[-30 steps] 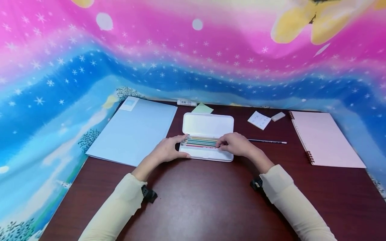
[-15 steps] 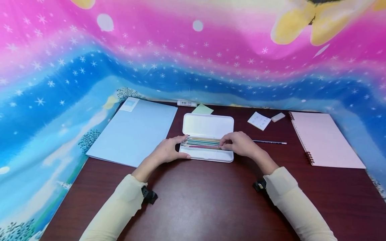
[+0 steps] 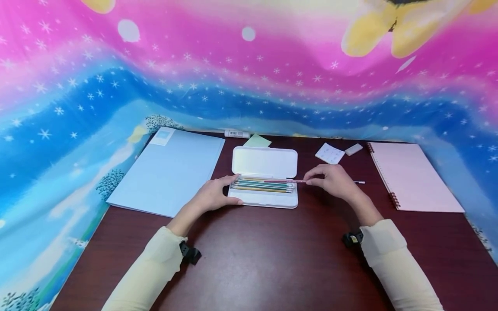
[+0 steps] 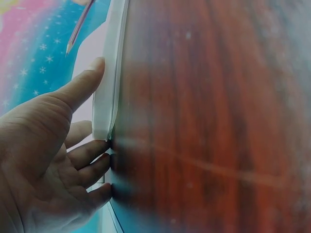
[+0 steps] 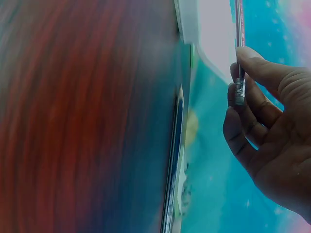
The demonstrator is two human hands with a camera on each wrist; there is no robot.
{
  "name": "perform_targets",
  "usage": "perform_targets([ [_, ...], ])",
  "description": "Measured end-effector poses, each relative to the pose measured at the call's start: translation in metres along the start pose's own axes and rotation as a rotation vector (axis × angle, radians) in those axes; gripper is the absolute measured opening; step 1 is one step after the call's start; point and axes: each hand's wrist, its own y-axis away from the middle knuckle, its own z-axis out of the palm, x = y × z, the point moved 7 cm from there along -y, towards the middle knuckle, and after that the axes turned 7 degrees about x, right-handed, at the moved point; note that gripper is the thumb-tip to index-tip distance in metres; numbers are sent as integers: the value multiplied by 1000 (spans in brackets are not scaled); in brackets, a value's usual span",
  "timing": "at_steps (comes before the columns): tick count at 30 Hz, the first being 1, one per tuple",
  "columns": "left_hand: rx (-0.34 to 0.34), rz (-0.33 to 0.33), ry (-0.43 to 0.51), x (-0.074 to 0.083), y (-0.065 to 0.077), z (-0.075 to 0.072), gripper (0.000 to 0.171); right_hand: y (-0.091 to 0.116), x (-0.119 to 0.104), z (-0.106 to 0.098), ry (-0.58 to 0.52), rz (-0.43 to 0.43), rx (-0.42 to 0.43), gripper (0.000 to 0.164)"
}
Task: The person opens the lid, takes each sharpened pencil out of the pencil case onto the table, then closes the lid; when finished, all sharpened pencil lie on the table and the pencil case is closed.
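A white pencil case (image 3: 264,163) lies with its lid raised in the head view, several pencils (image 3: 262,186) side by side inside. My left hand (image 3: 211,194) holds the case's left end, thumb on the front edge; its thumb touches the case wall (image 4: 106,92) in the left wrist view. My right hand (image 3: 330,179) pinches a red pencil (image 3: 285,181) near its eraser end. That pencil is above the table, its tip pointing left over the case. In the right wrist view, thumb and fingers meet on the red pencil (image 5: 240,34).
A dark pencil (image 3: 361,182) lies on the table, partly behind the right hand. Blue folder (image 3: 171,172) at left, pink spiral notebook (image 3: 418,177) at right. Along the back are a white tube (image 3: 236,134), green paper (image 3: 257,141), a white note pad (image 3: 330,153) and an eraser (image 3: 354,149).
My right hand has lifted the red pencil out of the case and moved right and slightly back with it. The left hand stays at the case.
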Motion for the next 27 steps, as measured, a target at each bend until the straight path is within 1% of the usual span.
perform_targets([
  [7,-11,-3,6,-1,1,1,94,8,26,-18,-17,38,54,10],
  [13,-5,6,17,0,0,1,93,20,49,-34,6,52,104,10],
  [18,-7,4,12,1,1,-1,94,30,67,-46,11,103,108,11],
  [21,-8,5,10,1,2,-2,94,34,77,-50,17,144,104,13],
  [27,-5,17,10,3,1,-3,93,41,97,-56,27,189,97,15],
])
